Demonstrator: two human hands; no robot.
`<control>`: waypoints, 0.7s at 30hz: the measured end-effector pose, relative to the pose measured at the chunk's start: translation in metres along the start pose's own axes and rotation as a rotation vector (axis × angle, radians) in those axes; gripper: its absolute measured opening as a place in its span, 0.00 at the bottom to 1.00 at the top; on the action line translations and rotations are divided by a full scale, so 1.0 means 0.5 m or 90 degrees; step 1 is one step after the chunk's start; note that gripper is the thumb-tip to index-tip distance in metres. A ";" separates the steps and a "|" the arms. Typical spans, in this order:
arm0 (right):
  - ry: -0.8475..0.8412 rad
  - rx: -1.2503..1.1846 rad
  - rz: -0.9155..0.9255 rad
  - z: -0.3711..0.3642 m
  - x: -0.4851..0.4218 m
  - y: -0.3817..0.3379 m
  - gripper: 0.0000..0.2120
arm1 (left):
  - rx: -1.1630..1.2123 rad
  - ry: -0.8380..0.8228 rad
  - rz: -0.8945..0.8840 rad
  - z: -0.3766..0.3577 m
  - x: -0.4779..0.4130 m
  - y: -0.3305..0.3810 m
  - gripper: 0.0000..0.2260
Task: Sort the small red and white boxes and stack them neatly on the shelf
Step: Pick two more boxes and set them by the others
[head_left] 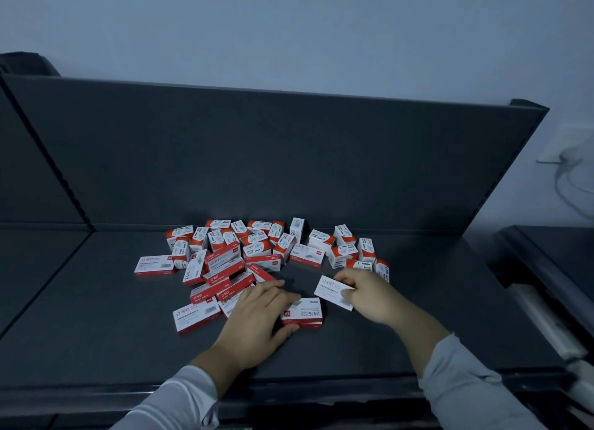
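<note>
Several small red and white boxes (257, 253) lie jumbled on the dark shelf (96, 301): flat staple boxes toward the front left, squarer paper-clip boxes toward the back and right. My left hand (257, 314) grips a flat staple box (303, 310) marked 24/6, thumb at its near side and fingers on its top; it looks like it sits on another box. My right hand (366, 293) pinches another flat staple box (331, 293) and holds it tilted just right of the first one.
The shelf has a tall dark back panel (257, 159) and a raised front lip (289, 394). Another shelf section (32, 172) adjoins on the left. At the right, a wall socket with a cable (569, 159) and a dark unit (553, 269).
</note>
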State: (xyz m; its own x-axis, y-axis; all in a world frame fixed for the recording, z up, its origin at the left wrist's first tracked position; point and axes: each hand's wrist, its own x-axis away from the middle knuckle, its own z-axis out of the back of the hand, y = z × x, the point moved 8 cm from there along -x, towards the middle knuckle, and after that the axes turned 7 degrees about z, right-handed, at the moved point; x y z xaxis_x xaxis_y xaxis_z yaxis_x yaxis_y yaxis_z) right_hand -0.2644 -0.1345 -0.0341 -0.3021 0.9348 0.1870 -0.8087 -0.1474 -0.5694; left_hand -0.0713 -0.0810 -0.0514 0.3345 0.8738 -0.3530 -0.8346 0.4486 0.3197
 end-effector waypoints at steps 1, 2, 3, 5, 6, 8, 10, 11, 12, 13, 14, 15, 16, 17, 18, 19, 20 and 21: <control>-0.001 0.057 0.014 -0.002 0.002 0.000 0.14 | 0.000 -0.002 0.002 0.000 -0.001 -0.001 0.18; 0.002 0.106 0.026 -0.006 0.004 -0.002 0.15 | -0.001 -0.008 0.006 0.000 -0.003 -0.001 0.18; 0.013 0.137 0.037 -0.007 0.008 -0.002 0.15 | -0.002 -0.021 0.013 0.000 -0.006 0.000 0.19; 0.044 0.148 0.058 -0.008 0.020 -0.007 0.18 | -0.010 -0.049 0.033 0.001 -0.015 0.004 0.21; 0.056 0.139 0.069 -0.011 0.027 -0.011 0.19 | -0.021 -0.067 0.038 -0.001 -0.018 0.008 0.23; 0.054 0.121 0.089 -0.022 0.040 -0.016 0.21 | -0.052 -0.096 0.038 -0.003 -0.023 0.014 0.27; 0.044 0.132 0.101 -0.032 0.046 -0.017 0.25 | -0.082 -0.118 0.037 0.000 -0.031 0.020 0.28; 0.047 0.138 0.102 -0.033 0.045 -0.014 0.27 | -0.096 -0.133 0.037 0.000 -0.035 0.023 0.27; 0.055 0.136 0.104 -0.035 0.045 -0.011 0.27 | -0.106 -0.150 0.040 -0.003 -0.039 0.023 0.26; 0.065 0.128 0.106 -0.035 0.044 -0.007 0.27 | -0.109 -0.159 0.045 -0.004 -0.042 0.024 0.25; 0.077 0.117 0.111 -0.033 0.045 -0.007 0.26 | -0.108 -0.164 0.051 -0.002 -0.045 0.026 0.25; 0.088 0.105 0.115 -0.029 0.047 -0.007 0.26 | -0.103 -0.166 0.056 0.002 -0.047 0.029 0.24; 0.099 0.090 0.121 -0.024 0.052 -0.007 0.25 | -0.098 -0.166 0.060 0.007 -0.048 0.031 0.24; 0.110 0.069 0.127 -0.017 0.057 -0.008 0.25 | -0.091 -0.160 0.058 0.013 -0.047 0.033 0.24; 0.126 0.049 0.138 -0.008 0.064 -0.009 0.25 | -0.082 -0.148 0.056 0.020 -0.045 0.034 0.24; 0.143 0.033 0.149 0.004 0.072 -0.012 0.24 | -0.071 -0.132 0.056 0.029 -0.043 0.034 0.24; 0.155 0.021 0.158 0.016 0.079 -0.015 0.24 | -0.054 -0.114 0.060 0.039 -0.040 0.031 0.23; 0.163 0.012 0.163 0.026 0.084 -0.018 0.24 | -0.029 -0.097 0.068 0.050 -0.038 0.029 0.24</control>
State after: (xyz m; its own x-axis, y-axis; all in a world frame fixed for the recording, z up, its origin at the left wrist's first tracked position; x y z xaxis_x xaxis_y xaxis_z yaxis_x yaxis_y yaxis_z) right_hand -0.2766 -0.0980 -0.0106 -0.3618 0.9172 -0.1670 -0.7331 -0.3906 -0.5568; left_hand -0.0789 -0.0865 -0.0182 0.3022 0.9361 -0.1801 -0.8866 0.3454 0.3076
